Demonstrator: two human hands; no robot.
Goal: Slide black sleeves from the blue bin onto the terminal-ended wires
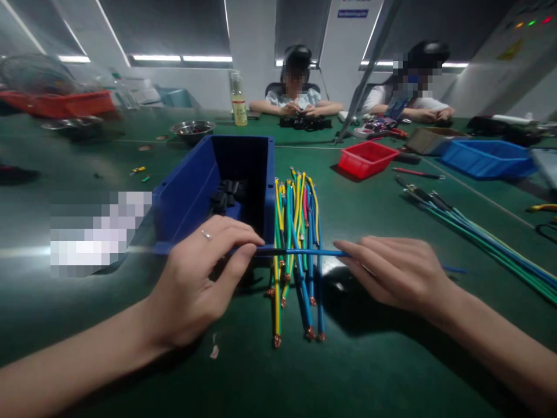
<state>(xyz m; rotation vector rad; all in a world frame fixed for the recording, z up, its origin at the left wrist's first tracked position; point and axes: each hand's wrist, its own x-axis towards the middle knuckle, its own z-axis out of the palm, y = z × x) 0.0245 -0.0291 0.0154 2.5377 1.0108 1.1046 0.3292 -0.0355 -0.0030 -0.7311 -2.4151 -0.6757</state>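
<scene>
Spanning both hands (204,278) (391,273), blue wire (313,252) along bin (187,191) edge, over bundle (296,244).

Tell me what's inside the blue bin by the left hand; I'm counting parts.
The blue bin holds a small heap of black parts toward its back. Its near floor is hidden by the left hand and the front wall.

No text can be read; the blue wall sign (352,13) is too blurred.
</scene>
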